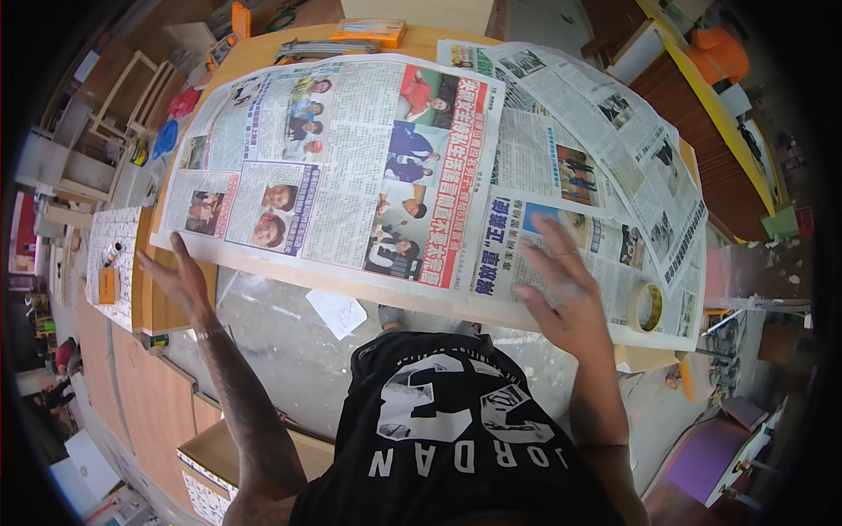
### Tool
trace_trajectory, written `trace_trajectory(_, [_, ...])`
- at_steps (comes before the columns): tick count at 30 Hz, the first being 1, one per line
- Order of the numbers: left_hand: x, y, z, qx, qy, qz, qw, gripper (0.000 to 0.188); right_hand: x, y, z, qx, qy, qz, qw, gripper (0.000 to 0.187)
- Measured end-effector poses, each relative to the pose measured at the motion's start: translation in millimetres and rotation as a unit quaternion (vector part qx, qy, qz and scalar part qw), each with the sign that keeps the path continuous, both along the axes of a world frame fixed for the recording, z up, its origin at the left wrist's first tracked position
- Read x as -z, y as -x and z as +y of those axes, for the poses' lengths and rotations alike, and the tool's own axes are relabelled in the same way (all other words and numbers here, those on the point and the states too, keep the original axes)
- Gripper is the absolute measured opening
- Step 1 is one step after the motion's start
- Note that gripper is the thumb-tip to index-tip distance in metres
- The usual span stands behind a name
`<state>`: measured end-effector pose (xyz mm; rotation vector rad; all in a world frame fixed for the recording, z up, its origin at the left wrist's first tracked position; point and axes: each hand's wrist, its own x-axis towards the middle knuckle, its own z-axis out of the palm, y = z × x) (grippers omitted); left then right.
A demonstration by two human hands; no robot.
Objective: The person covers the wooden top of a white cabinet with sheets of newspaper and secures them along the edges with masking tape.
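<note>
Covering most of the wooden bench [254, 53], a large newspaper sheet [342, 175] lies printed side up, its near edge running along the front of the bench, close to the person. At its right, another newspaper sheet [605, 127] lies slanted, overlapping more newsprint below it; how many layers there are, I cannot tell

The person's 2 hands are bare and hold nothing. The left hand [184, 285] is raised at the near left corner of the large sheet, its fingers and thumb spread wide and pointing away from the body; whether it touches the paper, I cannot tell. Its forearm rises from the lower edge with the wrist nearly straight, a thin bracelet [209, 333] around it. The right hand [566, 294] is over the right part of the newsprint, fingers spread and angled forward and left, the thumb held apart; it is slightly blurred, and contact cannot be made out. The right elbow is bent, close to the body

Just beside the right hand, a roll of tape [634, 307] rests on the newsprint near its front edge. Beyond the large sheet, metal tools [329, 49] and an orange box [370, 33] lie on the bench's far side. Below, a white paper [336, 313] lies on the grey floor [263, 302], in front of the person's black shirt [351, 456]
</note>
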<state>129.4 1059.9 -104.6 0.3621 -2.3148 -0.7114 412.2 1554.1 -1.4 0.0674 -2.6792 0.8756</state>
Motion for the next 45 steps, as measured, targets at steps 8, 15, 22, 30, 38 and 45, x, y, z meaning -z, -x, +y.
trace_trajectory(8, [-46, -182, 198, 0.444, 0.119, 0.077, 0.885, 0.032, 7, -109, 86, 0.306, -0.094, 0.02, 0.947, 0.032])
trace_trajectory(15, [-74, -222, 291, 0.667, -0.128, -0.003, 0.734, 0.017, 26, -149, 114, 0.376, -0.197, -0.086, 0.901, 0.024])
trace_trajectory(22, [-100, -216, 325, 0.687, -0.425, -0.281, 0.518, 0.039, 1, -126, 74, 0.103, 0.112, 0.095, 0.984, 0.016])
trace_trajectory(30, [-107, -211, 288, 0.702, -0.424, -0.281, 0.498, 0.051, -7, -78, -2, -0.084, 0.196, 0.089, 0.973, 0.013])
trace_trajectory(38, [-132, -207, 210, 0.794, -0.317, -0.138, 0.5, 0.041, -3, -76, -52, -0.145, 0.605, -0.024, 0.782, 0.055])
trace_trajectory(45, [-133, -210, 174, 0.765, -0.29, -0.074, 0.57, 0.018, 8, -60, -86, -0.195, 0.785, -0.064, 0.584, 0.05])
